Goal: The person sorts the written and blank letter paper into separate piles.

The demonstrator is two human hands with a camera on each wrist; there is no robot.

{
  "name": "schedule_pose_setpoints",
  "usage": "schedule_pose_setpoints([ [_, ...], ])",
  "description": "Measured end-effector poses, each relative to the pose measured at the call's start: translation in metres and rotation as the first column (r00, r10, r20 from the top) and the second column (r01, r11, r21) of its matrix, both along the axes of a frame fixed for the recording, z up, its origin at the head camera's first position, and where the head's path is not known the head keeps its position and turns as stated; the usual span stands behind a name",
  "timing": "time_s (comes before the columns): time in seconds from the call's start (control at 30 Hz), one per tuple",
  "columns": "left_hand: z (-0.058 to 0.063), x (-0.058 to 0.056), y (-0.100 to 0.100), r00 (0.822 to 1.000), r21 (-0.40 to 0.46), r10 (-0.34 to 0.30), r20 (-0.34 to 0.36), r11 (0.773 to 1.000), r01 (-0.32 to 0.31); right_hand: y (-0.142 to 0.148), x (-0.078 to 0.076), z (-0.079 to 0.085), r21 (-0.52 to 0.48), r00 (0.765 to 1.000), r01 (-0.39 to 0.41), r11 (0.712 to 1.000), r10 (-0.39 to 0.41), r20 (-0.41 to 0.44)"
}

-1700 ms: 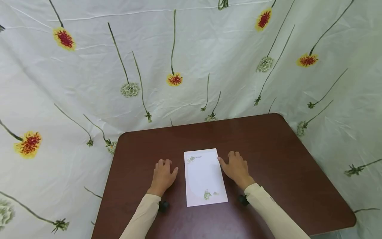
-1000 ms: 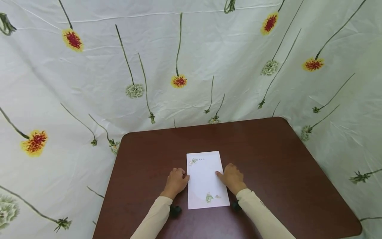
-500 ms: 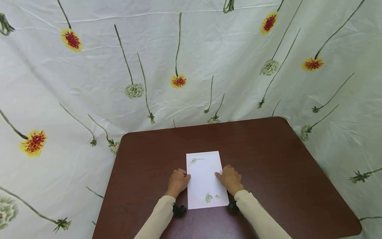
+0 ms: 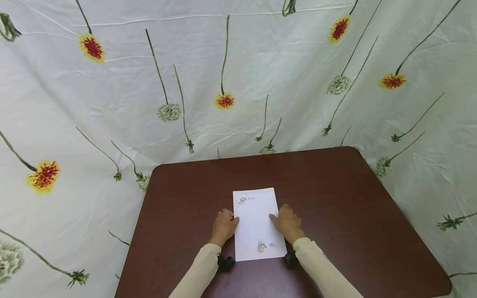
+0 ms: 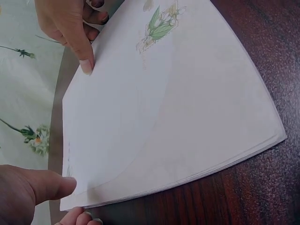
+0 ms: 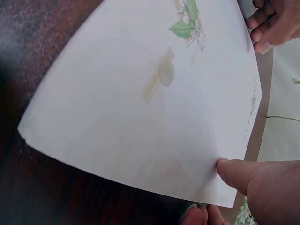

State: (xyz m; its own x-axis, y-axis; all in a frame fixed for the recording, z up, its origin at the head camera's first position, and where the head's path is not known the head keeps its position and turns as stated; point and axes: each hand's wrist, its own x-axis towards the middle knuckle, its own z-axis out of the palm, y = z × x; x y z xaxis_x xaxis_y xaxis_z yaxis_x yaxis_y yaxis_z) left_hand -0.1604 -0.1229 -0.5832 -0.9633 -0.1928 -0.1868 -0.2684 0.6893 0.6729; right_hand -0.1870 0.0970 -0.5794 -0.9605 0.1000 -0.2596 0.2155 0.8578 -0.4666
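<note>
A white writing pad [image 4: 255, 225] lies on the dark brown table, printed with pale green flowers near its top left and lower right. Layered sheet edges show along its side in the left wrist view. My left hand [image 4: 223, 227] grips the pad's left edge, thumb on top and fingertips at the side. On the opposite edge, my right hand [image 4: 288, 223] pinches the pad, its thumb [image 6: 232, 171] lying on the top sheet and its fingertips [image 6: 201, 215] showing just past the edge. How far the fingers reach underneath is hidden.
The brown table [image 4: 316, 178] has rounded corners and extends beyond the pad on all sides. Behind it and to both sides hangs a pale cloth [image 4: 238, 54] printed with long-stemmed flowers. Dark wrist devices [image 4: 225, 263] sit at both cuffs.
Both hands have come inward from beside the pad and taken hold of its left and right edges. Over the last half second they have barely moved, and the pad stays in place.
</note>
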Motion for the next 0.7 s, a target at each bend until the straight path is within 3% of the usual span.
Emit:
schedule_pose_setpoints([
  [0.4,0.001,0.002,0.005,1.0,0.007,0.015,-0.013,1.0,-0.015,0.006,0.002,0.006,-0.016,1.0,-0.014,1.0,0.014,-0.012],
  [0.7,0.01,0.003,0.009,1.0,-0.026,0.006,-0.021,1.0,-0.006,0.003,0.006,0.014,0.072,0.989,-0.063,0.995,0.072,-0.126],
])
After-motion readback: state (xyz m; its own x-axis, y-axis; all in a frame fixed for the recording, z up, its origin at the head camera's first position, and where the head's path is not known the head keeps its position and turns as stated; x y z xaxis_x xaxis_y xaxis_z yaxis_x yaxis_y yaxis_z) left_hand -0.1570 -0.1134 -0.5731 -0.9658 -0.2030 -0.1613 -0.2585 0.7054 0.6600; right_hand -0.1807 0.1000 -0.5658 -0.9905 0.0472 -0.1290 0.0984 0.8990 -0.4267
